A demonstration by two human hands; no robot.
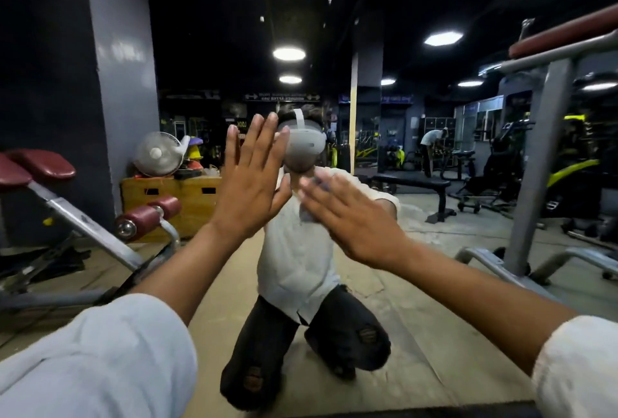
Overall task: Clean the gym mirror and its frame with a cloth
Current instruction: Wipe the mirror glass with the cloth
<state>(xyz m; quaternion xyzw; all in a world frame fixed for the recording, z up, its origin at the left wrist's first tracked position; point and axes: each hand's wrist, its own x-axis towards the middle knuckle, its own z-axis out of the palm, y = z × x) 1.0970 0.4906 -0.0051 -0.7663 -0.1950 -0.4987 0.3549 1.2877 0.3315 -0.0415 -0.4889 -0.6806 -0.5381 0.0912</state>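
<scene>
The mirror (418,250) fills nearly the whole view, and the person's 2 hands are raised flat against it, side by side and just apart. The left hand (254,177) is spread upright, fingers straight, palm on the glass, holding nothing. The right hand (354,217) lies tilted toward the left one with straight fingers. It is smeared by motion blur, so its fingertips are hard to make out. A pale bluish scrap showing under those fingers looks like the cloth (308,213), pressed between hand and glass; most of it is hidden by the hand.

Both pale sleeves (100,360) are cut off by the lower corners. Behind the hands, the kneeling reflection (297,267) is partly covered, with its head behind a white headset (304,146). A dark strip (401,413) along the bottom edge may be the frame, though too little shows to tell. A red-padded bench (40,167) and a fan (157,153) stand left, and a grey machine upright (535,183) stands right.
</scene>
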